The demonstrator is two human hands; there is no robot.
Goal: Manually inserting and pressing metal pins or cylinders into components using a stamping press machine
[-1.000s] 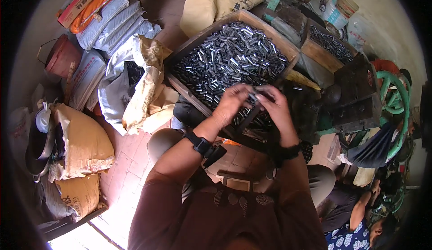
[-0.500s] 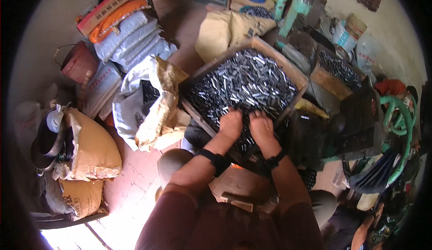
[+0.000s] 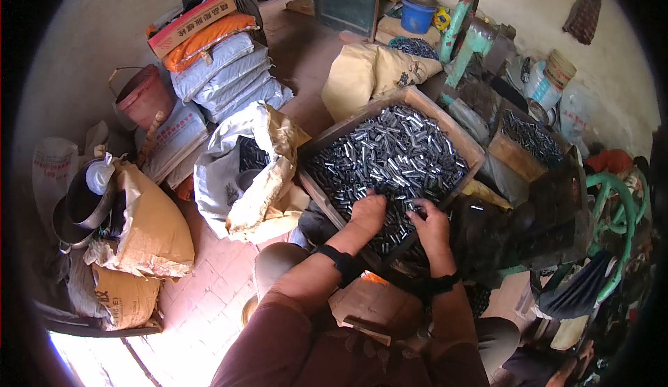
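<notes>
Brick-floored workshop crammed with sacks: I see left hand (image 3: 367, 213) and right hand (image 3: 431, 225) pressed palm-down, grip closure unclear, onto small metal tubes (image 3: 396, 154) heaped in wooden tray (image 3: 479, 157) — stiff, slick, likely heavy in bulk; pinch each mid-length.

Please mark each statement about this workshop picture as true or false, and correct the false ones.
1. Both hands rest in the wooden tray of small metal tubes. True: left hand and right hand lie on the tubes.
2. The blue bucket stands beside the person's knee. False: it stands far back, near the wall.
3. Each wrist wears a dark band. True.
4. The red bucket is to the person's right. False: it is to the left, by the stacked sacks.
</notes>
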